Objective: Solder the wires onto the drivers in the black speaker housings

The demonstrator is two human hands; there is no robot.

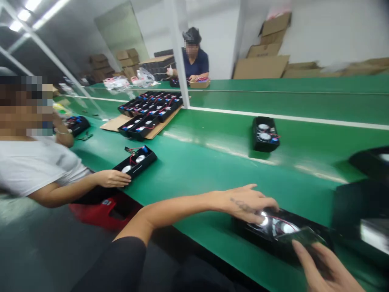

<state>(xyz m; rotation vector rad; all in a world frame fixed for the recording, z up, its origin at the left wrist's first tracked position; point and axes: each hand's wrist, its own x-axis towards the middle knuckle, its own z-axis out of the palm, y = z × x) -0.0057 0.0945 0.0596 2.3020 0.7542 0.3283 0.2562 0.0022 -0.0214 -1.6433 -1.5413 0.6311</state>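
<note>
In front of me on the green bench lies a long black speaker box [261, 234], open side up, with round silvery speakers and a thin red wire inside. My left hand [243, 204] is closed over its left end, with fingertips reaching in beside one speaker. Between thumb and fingers, my right hand [326, 265] holds a thin dark greenish flat piece, perhaps a circuit board [304, 237], above the box's right part. Blur hides the details of this piece.
Further back stands another speaker box [265, 136]. Dark casings [358, 207] crowd the right. At left, a co-worker's hand [114, 178] touches a wired box [142, 162]. Several more boxes [152, 107] sit on cardboard by a white post [180, 61]; another person [197, 61] sits beyond.
</note>
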